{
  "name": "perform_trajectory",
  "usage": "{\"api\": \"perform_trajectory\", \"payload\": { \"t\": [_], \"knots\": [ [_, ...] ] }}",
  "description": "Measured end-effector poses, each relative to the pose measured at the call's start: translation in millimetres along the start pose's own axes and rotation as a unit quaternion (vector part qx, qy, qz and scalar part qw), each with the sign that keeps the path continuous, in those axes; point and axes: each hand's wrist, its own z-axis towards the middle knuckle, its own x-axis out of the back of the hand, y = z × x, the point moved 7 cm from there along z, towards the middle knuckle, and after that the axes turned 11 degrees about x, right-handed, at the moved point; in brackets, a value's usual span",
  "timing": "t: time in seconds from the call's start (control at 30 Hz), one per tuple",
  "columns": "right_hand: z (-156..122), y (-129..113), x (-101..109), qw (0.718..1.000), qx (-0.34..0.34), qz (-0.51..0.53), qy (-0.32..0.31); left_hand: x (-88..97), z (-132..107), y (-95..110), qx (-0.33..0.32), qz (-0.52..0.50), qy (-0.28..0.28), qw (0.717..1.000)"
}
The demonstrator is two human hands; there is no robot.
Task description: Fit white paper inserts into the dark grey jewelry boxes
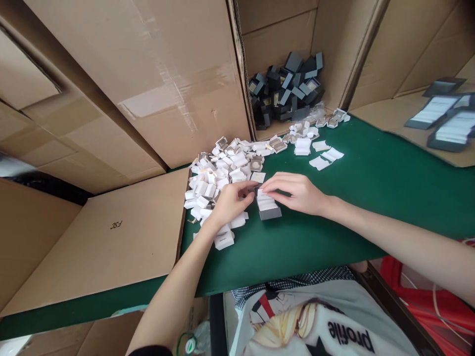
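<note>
A small dark grey box [270, 214] sits on the green table in front of me, packed with a row of folded white card inserts [265, 200]. My left hand [233, 200] is curled at the box's far left side, thumb and forefinger closed on its edge. From the right, my right hand [299, 193] reaches over the top, its fingertips closed on a white insert inside the box. Just under and left of my left hand spreads a heap of loose white inserts [237, 160]. My fingers hide the far end of the box.
A large carton [334, 54] at the back holds a pile of dark grey boxes [293, 84]. On cardboard at the right stand filled boxes [454, 131]. Loose white pieces [326, 158] lie beyond my right hand. A cardboard flap [111, 237] covers the table's left side.
</note>
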Motion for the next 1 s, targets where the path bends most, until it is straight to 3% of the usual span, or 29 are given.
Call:
{"api": "perform_trajectory", "payload": {
  "t": [0.3,1.0],
  "knots": [
    [-6,5,-9,0.998,0.015,-0.039,-0.041,-0.6,0,3,-0.022,-0.011,-0.008,1.0],
    [-11,11,-10,0.991,0.02,-0.123,-0.053,-1.8,0,2,-0.024,-0.029,-0.009,0.999]
  ]
}}
